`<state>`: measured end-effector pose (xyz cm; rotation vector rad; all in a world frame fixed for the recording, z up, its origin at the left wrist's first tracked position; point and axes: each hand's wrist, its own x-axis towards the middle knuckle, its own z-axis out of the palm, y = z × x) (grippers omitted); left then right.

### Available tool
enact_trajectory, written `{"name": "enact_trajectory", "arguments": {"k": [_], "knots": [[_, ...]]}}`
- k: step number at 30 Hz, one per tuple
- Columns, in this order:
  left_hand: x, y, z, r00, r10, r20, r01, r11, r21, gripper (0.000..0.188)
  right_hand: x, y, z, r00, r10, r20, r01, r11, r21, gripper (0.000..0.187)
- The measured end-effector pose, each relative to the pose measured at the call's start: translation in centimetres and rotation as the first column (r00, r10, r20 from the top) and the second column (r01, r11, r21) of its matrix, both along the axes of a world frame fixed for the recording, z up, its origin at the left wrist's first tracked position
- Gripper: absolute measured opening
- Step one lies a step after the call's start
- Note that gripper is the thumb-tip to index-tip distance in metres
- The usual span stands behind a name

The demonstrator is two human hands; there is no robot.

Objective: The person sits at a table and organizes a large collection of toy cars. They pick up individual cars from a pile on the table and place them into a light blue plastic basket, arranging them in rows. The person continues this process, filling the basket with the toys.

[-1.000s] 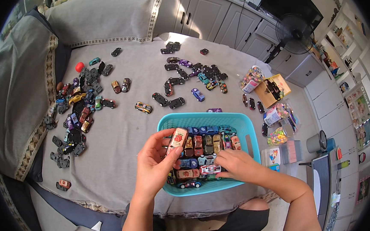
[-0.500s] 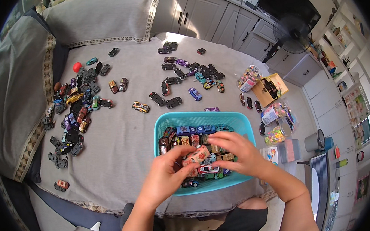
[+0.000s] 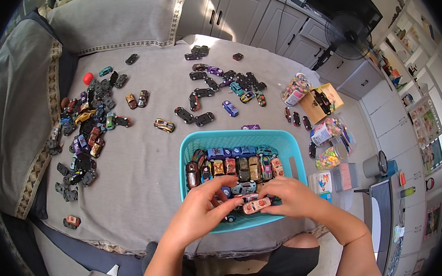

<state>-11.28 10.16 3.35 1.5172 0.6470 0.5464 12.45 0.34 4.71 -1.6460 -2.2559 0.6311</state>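
Note:
A turquoise plastic basket [image 3: 293, 156] stands in front of me, with toy cars lined up in rows inside, among them a gold toy car [image 3: 254, 168]. Low over the near part of the basket, my right hand [image 3: 289, 197] pinches a pale pink toy car [image 3: 257, 205] with red markings by its right end. My left hand [image 3: 205, 203] hovers over the basket's left near side, its thumb and fingers apart and its thumb tip close to the pink car's left end. My hands and wrists cover some of the cars at the near side.
Toy cars lie scattered on the grey sofa cover, in a heap [image 3: 85, 132] at the left and a cluster [image 3: 227, 83] beyond the basket. At the right are jars of colourful bits [image 3: 296, 89], a wooden box [image 3: 331, 97] and a black fan [image 3: 347, 34].
The pink car has gone from my left hand to my right, moving nearer and rightward, lower in the basket. My left fingers have come apart, and the rows of cars show more plainly.

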Motion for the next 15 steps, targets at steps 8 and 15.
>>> {"name": "enact_trajectory", "arguments": {"k": [8, 15], "knots": [[-0.1, 0.1, 0.2, 1.0, -0.002, -0.026, 0.003, 1.0, 0.028, 0.036, -1.0, 0.6, -0.9, 0.993, -0.073, -0.093, 0.043, 0.956, -0.292, 0.026], [0.0, 0.0, 0.2, 1.0, 0.011, -0.018, -0.011, 1.0, 0.019, 0.033, -1.0, 0.3, -1.3, 0.998, -0.038, -0.04, 0.025, 0.964, -0.266, 0.02]]}}
